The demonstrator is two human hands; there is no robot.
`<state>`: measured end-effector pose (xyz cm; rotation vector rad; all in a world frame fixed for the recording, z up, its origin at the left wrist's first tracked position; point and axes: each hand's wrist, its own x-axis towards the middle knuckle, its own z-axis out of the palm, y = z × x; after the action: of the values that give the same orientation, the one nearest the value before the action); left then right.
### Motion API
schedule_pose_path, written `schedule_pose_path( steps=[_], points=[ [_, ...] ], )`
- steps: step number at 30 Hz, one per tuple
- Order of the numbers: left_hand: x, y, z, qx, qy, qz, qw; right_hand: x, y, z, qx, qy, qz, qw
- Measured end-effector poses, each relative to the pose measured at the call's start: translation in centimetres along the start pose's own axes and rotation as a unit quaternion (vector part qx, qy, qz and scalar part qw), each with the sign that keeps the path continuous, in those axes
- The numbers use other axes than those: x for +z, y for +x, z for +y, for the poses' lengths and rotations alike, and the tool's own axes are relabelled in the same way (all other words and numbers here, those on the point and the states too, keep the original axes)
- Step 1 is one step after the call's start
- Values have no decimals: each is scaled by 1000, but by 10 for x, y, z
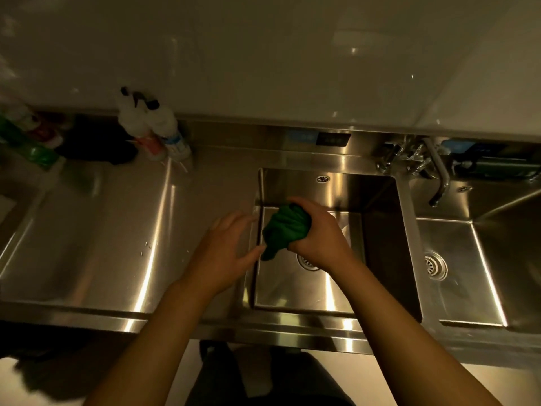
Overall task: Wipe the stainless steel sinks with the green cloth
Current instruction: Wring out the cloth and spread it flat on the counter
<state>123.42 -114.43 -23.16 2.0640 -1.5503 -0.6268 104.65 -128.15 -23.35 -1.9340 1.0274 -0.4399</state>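
- Right hand (319, 232) grips the green cloth (285, 227), bunched into a wad, above the middle sink (292, 291). A tail of cloth hangs toward the drain (306, 262).
- Left hand (225, 247) is open with fingers spread over the sink's left rim, fingertips just beside the cloth tail. Cannot tell whether they touch it.
- Judged step: readying the cloth (wringing or refolding) before wiping. The cloth is not yet on the steel.
- To do it well, flatten the wad into a pad so more of its face meets the steel; a ball only skims.
- Suggested order: 4 walls first, top down, then the floor toward the drain with overlapping strokes. Do corners last, a fingertip behind the cloth.
- Right sink (462, 276) and the faucet (439, 171) base are yet to do. Dim light hides streaks, so check against the glare.
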Motion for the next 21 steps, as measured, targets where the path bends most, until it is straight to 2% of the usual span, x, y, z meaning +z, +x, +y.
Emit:
schedule_pose_path(
  steps=[9,16,21],
  points=[
    [-5,28,-38,96,7,-102,990,42,-20,-28,105,72,68,990],
    [-37,24,-90,152,-5,-77,985,93,-37,-66,149,62,126,979],
    [-73,20,-122,191,4,-41,981,130,-44,-82,164,20,112,980]
  ],
)
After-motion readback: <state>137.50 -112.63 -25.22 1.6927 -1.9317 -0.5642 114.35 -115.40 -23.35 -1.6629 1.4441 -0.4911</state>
